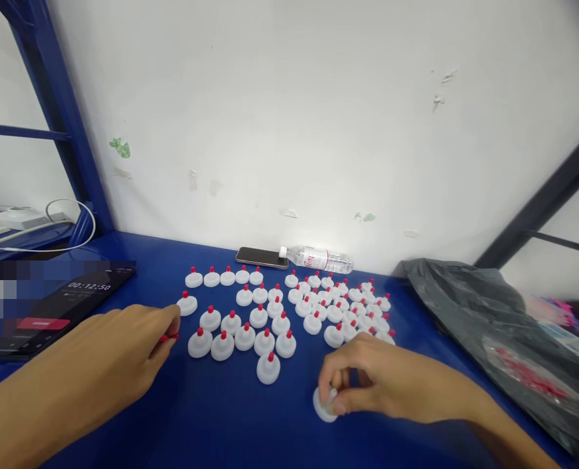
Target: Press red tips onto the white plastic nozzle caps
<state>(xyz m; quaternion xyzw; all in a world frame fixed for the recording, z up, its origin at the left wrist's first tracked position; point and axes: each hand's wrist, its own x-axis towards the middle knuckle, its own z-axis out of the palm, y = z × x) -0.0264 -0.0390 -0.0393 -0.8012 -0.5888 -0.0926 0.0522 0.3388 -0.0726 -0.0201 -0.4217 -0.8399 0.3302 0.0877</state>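
Observation:
Many round white caps, one of them a front cap, stand on the blue table, each with a small red tip on top. At the right front, my right hand pinches a white cap whose spout shows no red tip. My left hand is closed at the left of the rows, with a small red tip between thumb and fingers. The left hand's fingertips are near the leftmost cap.
At the back lie a dark phone and a clear bottle. Another phone with a timer is at the left. A grey plastic bag covers the right side, with a clear packet of red pieces on it.

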